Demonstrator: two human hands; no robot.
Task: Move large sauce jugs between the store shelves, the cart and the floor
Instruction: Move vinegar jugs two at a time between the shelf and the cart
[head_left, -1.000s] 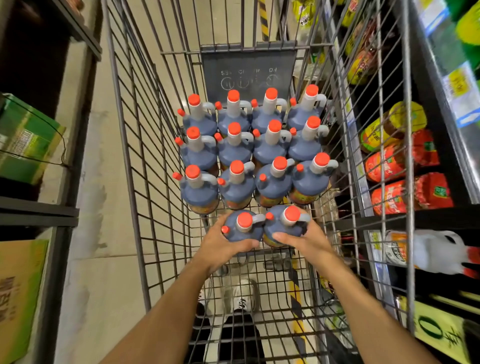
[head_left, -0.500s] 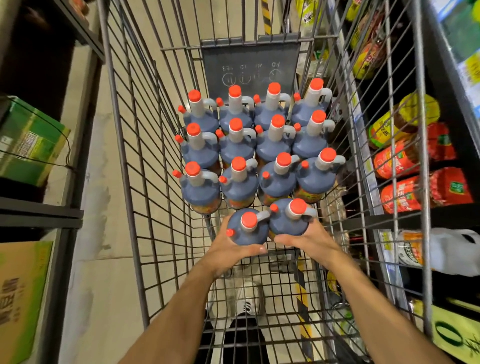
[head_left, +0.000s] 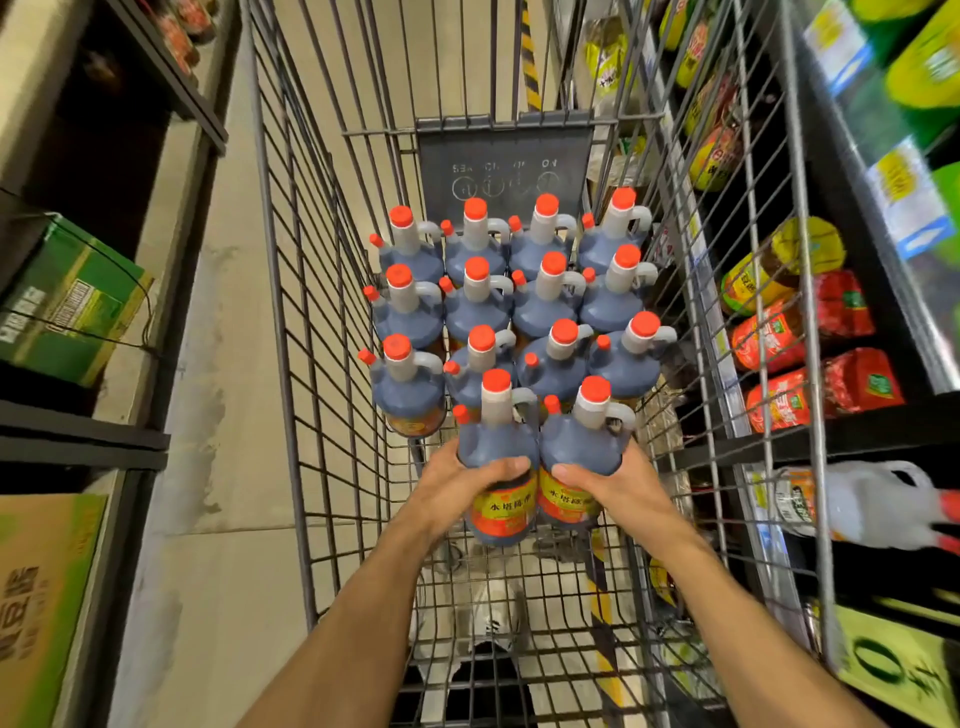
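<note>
Both arms reach down into the cart (head_left: 291, 364). My left hand (head_left: 457, 483) wraps one sauce jug (head_left: 498, 457), my right hand (head_left: 618, 483) the neighbouring jug (head_left: 579, 452); both jugs raised above the packed rows (head_left: 519, 301).

Wire cart (head_left: 291, 322) carrying twelve dark sauce jugs (head_left: 550, 306), red caps up, packed three rows deep against its far wall; concrete floor (head_left: 218, 467) beneath.

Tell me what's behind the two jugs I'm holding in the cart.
Behind the left jug and right jug stand three rows of four matching red-capped jugs inside the cart. Their lower bodies and most labels are hidden by the jugs in front of them.
</note>
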